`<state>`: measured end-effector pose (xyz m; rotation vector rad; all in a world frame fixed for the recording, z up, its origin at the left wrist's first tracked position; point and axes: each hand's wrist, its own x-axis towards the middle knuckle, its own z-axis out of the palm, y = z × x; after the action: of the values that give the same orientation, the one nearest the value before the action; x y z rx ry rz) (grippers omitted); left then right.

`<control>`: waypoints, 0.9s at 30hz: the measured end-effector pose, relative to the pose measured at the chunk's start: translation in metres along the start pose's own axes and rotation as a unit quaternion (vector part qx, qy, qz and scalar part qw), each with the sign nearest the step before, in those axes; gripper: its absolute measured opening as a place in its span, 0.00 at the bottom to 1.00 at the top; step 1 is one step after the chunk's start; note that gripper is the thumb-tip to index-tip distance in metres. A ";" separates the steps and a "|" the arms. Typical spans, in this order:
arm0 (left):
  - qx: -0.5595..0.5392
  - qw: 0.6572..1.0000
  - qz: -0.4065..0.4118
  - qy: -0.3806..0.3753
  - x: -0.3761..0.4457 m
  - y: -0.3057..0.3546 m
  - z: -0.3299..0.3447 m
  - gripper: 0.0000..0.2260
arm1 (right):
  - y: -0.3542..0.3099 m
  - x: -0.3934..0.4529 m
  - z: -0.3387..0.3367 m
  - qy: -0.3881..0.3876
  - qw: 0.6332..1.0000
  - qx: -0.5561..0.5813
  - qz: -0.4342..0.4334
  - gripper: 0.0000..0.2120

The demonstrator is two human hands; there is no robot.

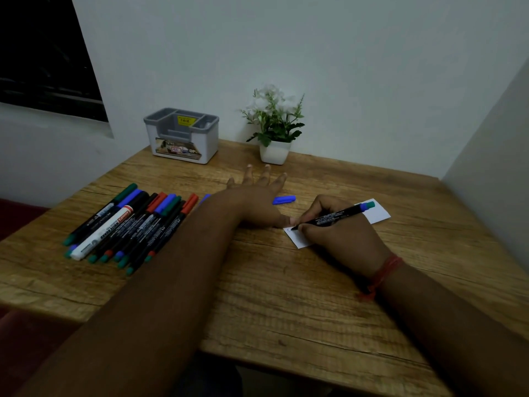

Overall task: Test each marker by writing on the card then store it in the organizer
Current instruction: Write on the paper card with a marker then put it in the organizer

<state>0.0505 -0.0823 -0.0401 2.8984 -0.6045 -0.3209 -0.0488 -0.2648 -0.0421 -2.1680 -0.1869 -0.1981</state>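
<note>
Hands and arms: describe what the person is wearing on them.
Both forearms are bare, with no sleeves in view. The right hand has a red thread band wound around its wrist, with a loose knotted end hanging off the near side. The left hand shows no ring, watch or band. No gloves on either.

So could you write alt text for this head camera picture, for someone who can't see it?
A person's right hand writes with an uncapped marker on a white card while the left hand steadies it on a wooden table. Its blue cap lies nearby; more markers wait left, and an organizer stands behind.
</note>
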 end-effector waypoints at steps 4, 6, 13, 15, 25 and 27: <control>-0.004 1.000 0.001 0.001 -0.001 0.001 0.000 0.50 | 0.000 0.001 0.000 -0.004 1.000 -0.003 -0.006 0.03; -0.006 1.000 -0.001 0.001 -0.001 0.002 0.000 0.50 | -0.001 0.001 0.000 -0.004 1.000 -0.002 -0.004 0.02; -0.011 1.000 -0.002 -0.001 -0.004 0.003 -0.002 0.49 | -0.002 0.000 0.000 0.004 1.000 -0.006 0.005 0.03; -0.013 1.000 0.000 -0.003 -0.005 0.004 -0.002 0.49 | -0.002 0.000 0.000 0.004 1.000 -0.006 0.005 0.03; -0.014 1.000 0.003 0.003 -0.002 0.003 -0.001 0.50 | -0.003 -0.002 -0.001 0.004 1.000 -0.008 0.000 0.03; -0.016 1.000 0.006 0.007 -0.002 0.002 0.000 0.50 | -0.003 -0.002 -0.001 0.012 1.000 -0.006 0.002 0.04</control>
<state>0.0478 -0.0836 -0.0390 2.8635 -0.6103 -0.3065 -0.0511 -0.2636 -0.0395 -2.1760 -0.1689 -0.2224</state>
